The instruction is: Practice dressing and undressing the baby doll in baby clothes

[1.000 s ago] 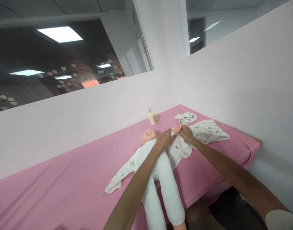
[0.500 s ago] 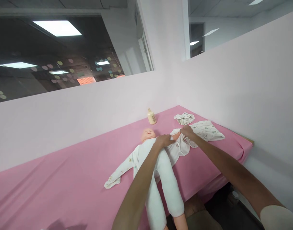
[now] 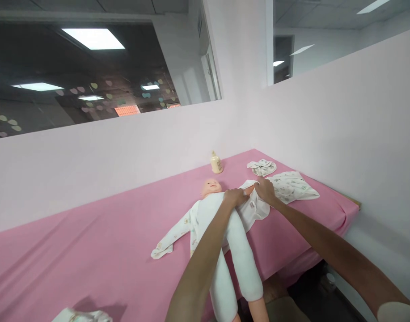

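A baby doll (image 3: 211, 186) with a white cloth body lies face up on the pink-covered table (image 3: 90, 250), legs toward me. A white printed baby garment (image 3: 178, 230) is spread under it, one sleeve stretched out to the left. My left hand (image 3: 236, 197) is closed around the doll's right-side arm near the shoulder. My right hand (image 3: 265, 189) grips the garment's other sleeve at that arm, its fingers closed on the cloth.
A small cream bottle (image 3: 216, 162) stands by the pink wall behind the doll. Two folded printed cloths (image 3: 293, 185) (image 3: 262, 167) lie at the table's right end. A crumpled white cloth (image 3: 80, 315) shows at the bottom left. The table edge drops off near me.
The doll's bare hand stuck out past my fingers a second ago; now the sleeve and my hands cover it. My hands have drawn closer together at the doll's arm.
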### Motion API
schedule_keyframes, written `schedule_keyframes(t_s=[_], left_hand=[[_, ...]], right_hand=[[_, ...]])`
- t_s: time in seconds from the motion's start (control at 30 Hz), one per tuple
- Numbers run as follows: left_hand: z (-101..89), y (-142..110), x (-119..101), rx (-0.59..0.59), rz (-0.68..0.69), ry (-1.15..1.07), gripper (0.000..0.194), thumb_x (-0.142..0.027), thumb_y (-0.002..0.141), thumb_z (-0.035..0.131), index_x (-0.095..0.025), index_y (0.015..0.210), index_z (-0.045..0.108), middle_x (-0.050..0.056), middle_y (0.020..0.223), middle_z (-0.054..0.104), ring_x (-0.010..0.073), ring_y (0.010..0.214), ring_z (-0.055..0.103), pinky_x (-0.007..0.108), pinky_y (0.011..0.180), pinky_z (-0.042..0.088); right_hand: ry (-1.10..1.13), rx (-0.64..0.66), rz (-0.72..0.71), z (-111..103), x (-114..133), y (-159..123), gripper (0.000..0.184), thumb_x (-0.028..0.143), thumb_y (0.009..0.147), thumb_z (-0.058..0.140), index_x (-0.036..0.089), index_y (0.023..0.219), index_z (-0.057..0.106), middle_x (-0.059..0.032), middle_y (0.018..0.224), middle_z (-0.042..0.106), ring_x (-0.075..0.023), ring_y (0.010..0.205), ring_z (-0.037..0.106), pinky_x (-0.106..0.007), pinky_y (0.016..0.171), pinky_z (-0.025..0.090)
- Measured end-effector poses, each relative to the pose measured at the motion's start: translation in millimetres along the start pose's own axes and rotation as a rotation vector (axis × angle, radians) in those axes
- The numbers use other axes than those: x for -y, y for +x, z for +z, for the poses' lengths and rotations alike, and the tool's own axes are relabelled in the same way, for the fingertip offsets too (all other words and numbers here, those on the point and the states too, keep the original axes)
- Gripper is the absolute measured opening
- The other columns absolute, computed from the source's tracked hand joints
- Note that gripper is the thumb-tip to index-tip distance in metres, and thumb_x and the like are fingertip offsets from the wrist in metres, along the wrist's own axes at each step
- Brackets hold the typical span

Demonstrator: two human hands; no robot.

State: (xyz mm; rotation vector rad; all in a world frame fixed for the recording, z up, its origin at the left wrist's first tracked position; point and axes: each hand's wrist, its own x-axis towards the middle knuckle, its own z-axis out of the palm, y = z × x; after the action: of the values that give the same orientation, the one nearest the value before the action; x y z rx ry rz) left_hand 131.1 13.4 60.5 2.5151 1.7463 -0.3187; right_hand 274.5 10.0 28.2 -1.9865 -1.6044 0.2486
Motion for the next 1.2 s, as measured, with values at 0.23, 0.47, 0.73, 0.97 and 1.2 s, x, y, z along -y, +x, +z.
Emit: schedule_keyframes(t_s=[0.23, 0.47, 0.73, 0.97, 1.2], left_hand=[[4.2, 2.6, -5.2, -0.062, -0.053, -0.045, 0.039, -0.034, 0.09, 0.04, -0.013, 0.117, 0.061, 0.019, 0.116, 0.066, 0.0286, 0.11, 0.062, 0.042, 0.096, 0.043], [-7.0, -24.5, 9.0, -0.162, 0.017, -0.072, 0.033, -0.036, 0.087, 0.05, -0.016, 0.11, 0.062, 0.015, 0.12, 0.063, 0.0284, 0.116, 0.056, 0.037, 0.095, 0.043], [43.2, -143.3, 91.1, -0.607, -0.419, -0.456, 0.034, -0.035, 0.091, 0.039, -0.015, 0.113, 0.054, 0.013, 0.119, 0.058, 0.0247, 0.115, 0.051, 0.037, 0.099, 0.039], [75.1, -175.0, 90.7, -0.342, -0.487, -1.193, 0.036, -0.053, 0.085, 0.045, -0.018, 0.089, 0.053, 0.002, 0.078, 0.06, 0.0152, 0.069, 0.057, 0.027, 0.062, 0.045], [57.1, -173.7, 88.1, -0.558, -0.456, -1.353, 0.029, -0.047, 0.078, 0.052, -0.021, 0.07, 0.04, -0.006, 0.055, 0.038, 0.0083, 0.048, 0.039, 0.022, 0.049, 0.036]], right_hand=[[0.199, 0.043, -0.302, 7.0, 14.5, -37.1, 0.019, 0.02, 0.087, 0.041, 0.017, 0.096, 0.058, -0.0052, 0.092, 0.067, -0.0179, 0.089, 0.059, -0.024, 0.074, 0.035], [0.453, 0.271, -0.277, 4.7, -16.0, -53.8, 0.036, 0.036, 0.08, 0.057, 0.017, 0.11, 0.058, -0.0031, 0.094, 0.066, -0.0178, 0.084, 0.058, -0.025, 0.07, 0.039], [0.553, 0.446, -0.272, -4.5, -48.1, -71.1, 0.031, 0.036, 0.077, 0.055, 0.015, 0.099, 0.064, -0.0053, 0.094, 0.066, -0.02, 0.084, 0.06, -0.029, 0.073, 0.045], [0.859, 0.52, -0.204, -2.6, -11.6, -103.8, 0.045, 0.033, 0.08, 0.054, 0.018, 0.122, 0.056, -0.0058, 0.104, 0.068, -0.0209, 0.095, 0.064, -0.03, 0.08, 0.05], [0.801, 0.346, -0.071, -6.5, 32.8, -106.8, 0.03, 0.024, 0.08, 0.046, 0.017, 0.105, 0.06, -0.005, 0.097, 0.066, -0.018, 0.091, 0.061, -0.025, 0.075, 0.048]])
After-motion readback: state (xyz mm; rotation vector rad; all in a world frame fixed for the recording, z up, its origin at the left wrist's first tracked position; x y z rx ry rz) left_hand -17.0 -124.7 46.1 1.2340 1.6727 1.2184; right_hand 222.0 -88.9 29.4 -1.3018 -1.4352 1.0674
